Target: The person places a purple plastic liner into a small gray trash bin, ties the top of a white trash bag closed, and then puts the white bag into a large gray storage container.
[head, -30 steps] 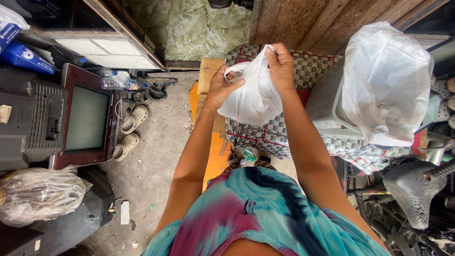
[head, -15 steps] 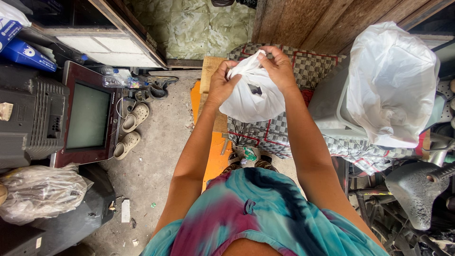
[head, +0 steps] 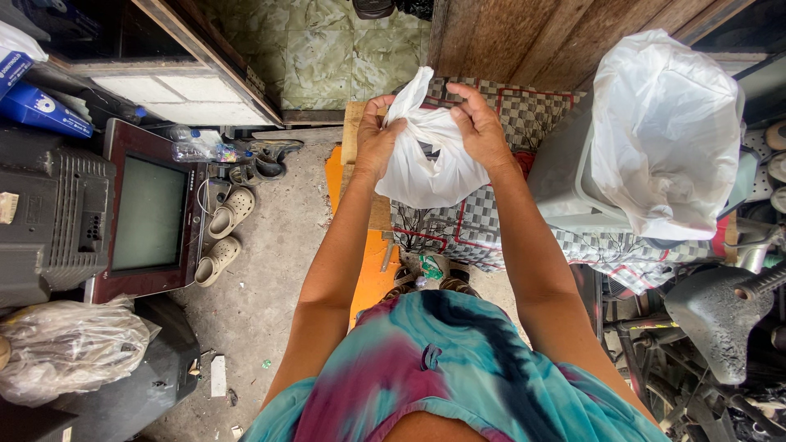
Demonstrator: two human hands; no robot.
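Head view: left hand [head: 378, 141], right hand [head: 477, 124] gripping white plastic bag [head: 428, 160].

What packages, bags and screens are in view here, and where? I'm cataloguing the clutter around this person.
Small white plastic bag: held up between left hand and right hand, soft, bulging.
Large white plastic bag: right, lining a grey bin.
Old television: left, dark blank screen, dark red frame.
Blue boxes: upper left, flat, with white print.
Clear plastic bag: lower left, crumpled, filled.

White plastic bag [head: 426, 164], grey checked cloth [head: 483, 225], teal-pink tie-dye shirt [head: 458, 368]
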